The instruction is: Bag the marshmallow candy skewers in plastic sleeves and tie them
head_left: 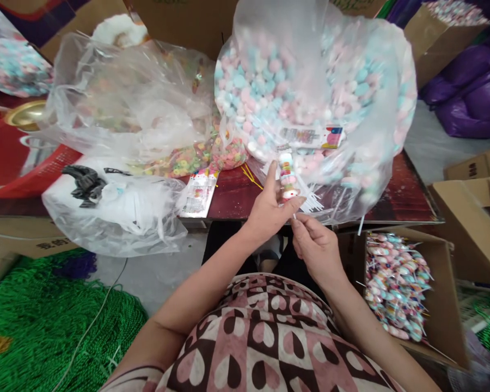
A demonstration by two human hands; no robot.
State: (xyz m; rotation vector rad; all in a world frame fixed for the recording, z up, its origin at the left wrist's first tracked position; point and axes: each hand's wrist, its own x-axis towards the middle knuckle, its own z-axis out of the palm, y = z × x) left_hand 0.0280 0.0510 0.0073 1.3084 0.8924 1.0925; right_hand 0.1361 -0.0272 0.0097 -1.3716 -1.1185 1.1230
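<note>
My left hand [269, 204] is closed around a candy skewer [287, 175], a stack of white, pink and blue marshmallows with colourful gummy rings. It seems to be in a clear wrapper and points away from me. At its near end my right hand [316, 242] pinches the white stick below the candy. Behind the skewer, a big clear bag of pink, blue and white marshmallows [265, 73] lies on the dark red table [232, 198]. White sticks [310, 200] are fanned out just right of my hands. Printed wrappers [198, 193] rest left of them.
Bags of gummy rings [191, 158] and a white-filled plastic bag [126, 207] lie to the left, near a red basket [44, 171]. A cardboard box [443, 305] with many wrapped skewers stands low at the right. Green tinsel [65, 316] covers the floor at left.
</note>
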